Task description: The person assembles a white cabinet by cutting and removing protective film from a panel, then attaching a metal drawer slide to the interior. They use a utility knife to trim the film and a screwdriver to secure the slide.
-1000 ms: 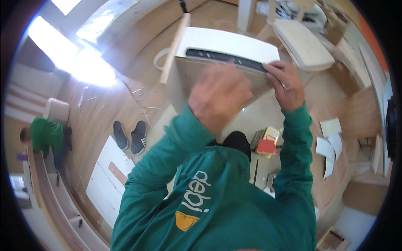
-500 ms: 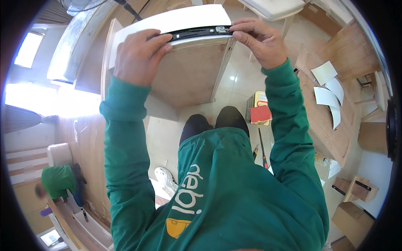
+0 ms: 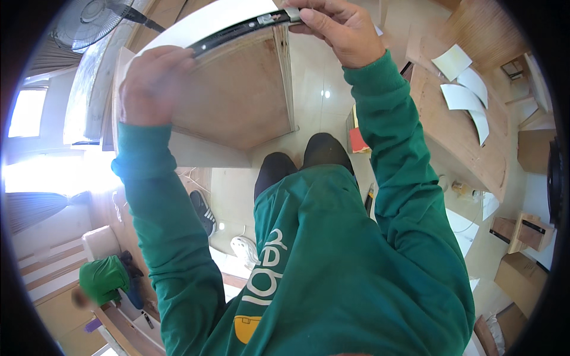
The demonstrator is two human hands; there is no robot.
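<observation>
A black drawer slide [image 3: 237, 34] lies along the edge of a wooden drawer or box [image 3: 231, 95], beside a white panel [image 3: 205, 16]. The thumb and fingers of my right hand [image 3: 344, 32] pinch the slide's right end, where a pale metal bit shows. At the left end, my left hand [image 3: 148, 86] is closed, its fingertips on the slide; motion blurs its fingers and hides part of its grip.
To the right, curved white sheets [image 3: 466, 98] lie on a wooden panel [image 3: 433, 113]. A fan [image 3: 89, 21] stands far left. Shoes [image 3: 243, 249] and a red-topped box [image 3: 358, 141] are on the floor. A person in green [image 3: 107, 279] bends at the lower left.
Both hands and the drawer slide have shifted up and to the left in the view, and the slide now tilts more. The surroundings have shifted too, as my head has moved.
</observation>
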